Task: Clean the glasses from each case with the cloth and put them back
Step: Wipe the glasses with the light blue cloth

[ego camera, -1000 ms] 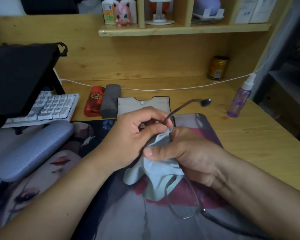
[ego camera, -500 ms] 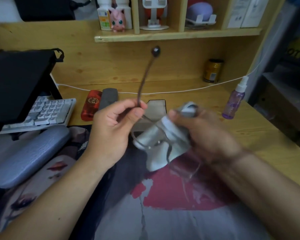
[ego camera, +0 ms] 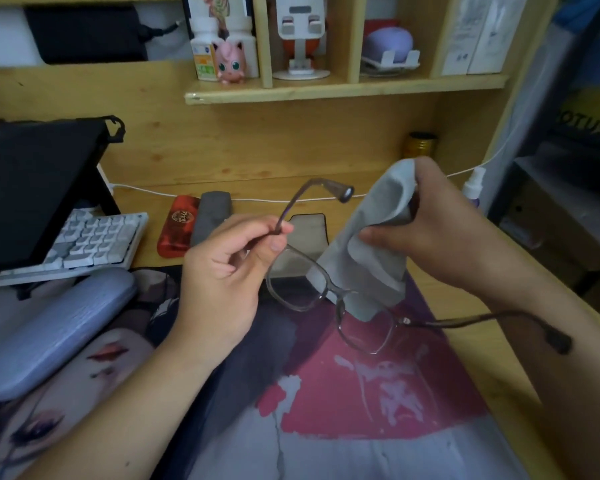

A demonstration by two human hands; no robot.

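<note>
Above the desk (ego camera: 465, 341), the left hand (ego camera: 222, 282) pinches one temple of the glasses (ego camera: 329, 296), held open in mid-air; the right hand (ego camera: 440, 233) grips the soft grey cloth (ego camera: 378, 237) draped beside them. Light, thin-framed and likely fragile, they seem best held by temple or rim.

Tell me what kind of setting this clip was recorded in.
Most likely a personal desk in a bedroom or dorm: a wooden desk with a keyboard, a printed desk mat and a cubby shelf holding a pink toy figure.
</note>
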